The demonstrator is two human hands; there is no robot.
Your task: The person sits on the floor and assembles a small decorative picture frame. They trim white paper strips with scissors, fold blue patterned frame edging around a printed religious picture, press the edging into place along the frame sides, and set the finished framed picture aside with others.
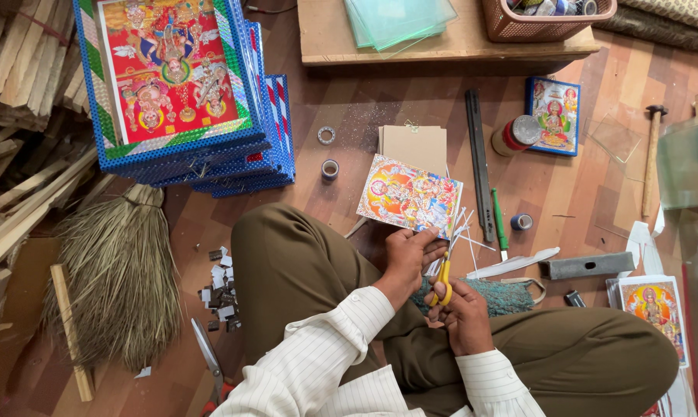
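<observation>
- We see a stack of blue-bordered framed prints (181,85) at the floor's far left edge, with cardboard backings (413,147) beside it.
- Glossy colour print (409,196) sits mid-floor, above our knees.
- Our left hand (408,258) pinches the print's near edge, fingers closed on it.
- Our right hand (463,312) grips the yellow-handled scissors (445,284), fingers curled through the loops, blades at the paper.

Bare floor (349,96) lies open beyond the print (409,194). Frames (187,93) block the left; ruler (479,162), jar (516,135) and tape (521,222) crowd the right.
</observation>
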